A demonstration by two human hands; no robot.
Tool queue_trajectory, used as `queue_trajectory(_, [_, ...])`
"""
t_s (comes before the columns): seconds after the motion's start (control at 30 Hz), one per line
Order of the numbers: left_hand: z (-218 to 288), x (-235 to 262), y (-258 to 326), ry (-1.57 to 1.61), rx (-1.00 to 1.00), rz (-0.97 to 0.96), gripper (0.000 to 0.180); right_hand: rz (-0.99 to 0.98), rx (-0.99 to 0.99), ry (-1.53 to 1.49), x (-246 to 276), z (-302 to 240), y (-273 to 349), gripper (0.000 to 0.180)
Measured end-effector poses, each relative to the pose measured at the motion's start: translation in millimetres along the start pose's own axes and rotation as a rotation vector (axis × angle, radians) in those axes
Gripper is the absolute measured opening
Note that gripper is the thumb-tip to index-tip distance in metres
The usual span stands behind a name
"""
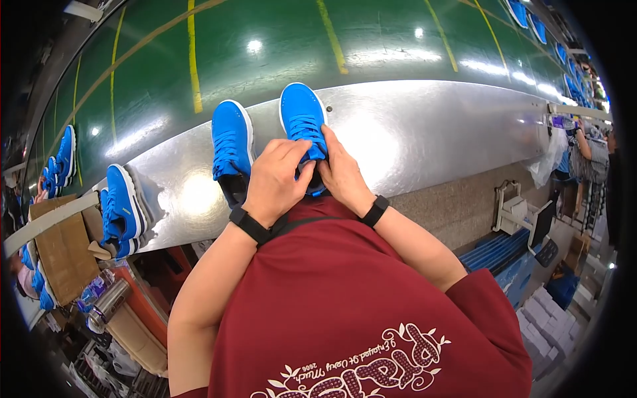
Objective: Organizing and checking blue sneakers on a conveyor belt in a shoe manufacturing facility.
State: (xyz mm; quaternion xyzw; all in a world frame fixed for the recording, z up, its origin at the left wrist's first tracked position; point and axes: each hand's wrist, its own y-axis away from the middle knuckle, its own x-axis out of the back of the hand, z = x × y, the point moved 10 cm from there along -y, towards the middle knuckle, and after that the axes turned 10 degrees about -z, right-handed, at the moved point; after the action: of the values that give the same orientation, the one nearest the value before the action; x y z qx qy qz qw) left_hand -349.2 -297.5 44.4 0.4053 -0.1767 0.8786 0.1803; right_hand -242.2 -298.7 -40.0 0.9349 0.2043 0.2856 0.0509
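A blue sneaker (pixel 302 109) with a white sole rests on the metal ledge in front of me, its toe pointing away. My left hand (pixel 275 176) pinches the blue tongue (pixel 316 151) at the top of the laces between thumb and fingers. Along the shoe's right side lies my right hand (pixel 343 166), its fingers closed against the upper near the collar. Just to the left stands a matching sneaker (pixel 229 142), laced, with its dark inside opening toward me; neither hand grips it. My left hand partly hides the collar of the held shoe.
Beyond the metal ledge (pixel 438 126) runs a green conveyor belt (pixel 259 66) with yellow lines. More blue sneakers (pixel 123 205) stand at the left end, by a cardboard box (pixel 66 252). A white-framed chair (pixel 524 215) and another person (pixel 584 149) are at the right.
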Motion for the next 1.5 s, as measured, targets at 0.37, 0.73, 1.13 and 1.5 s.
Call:
queue_trajectory(0.37, [-33.6,-4.0,12.8,0.151,0.333,-0.003,0.033,0.023,0.009,0.034,-1.4,1.0,1.1,0.065])
queue_trajectory(0.73, [-92.4,-46.6,-10.9,0.871,0.595,-0.487,0.026,0.003,-0.021,0.026,0.3,-0.5,0.8,0.065])
queue_trajectory(1.13, [-48.3,-2.7,-35.0,0.444,0.244,-0.403,0.034,-0.072,-0.081,0.005,-3.4,7.0,-0.7,0.067])
queue_trajectory(1.5, [17.1,-5.2,-12.6,-0.058,-0.178,-0.059,0.026,-0.059,-0.138,0.082,-2.6,7.9,-4.1,0.077])
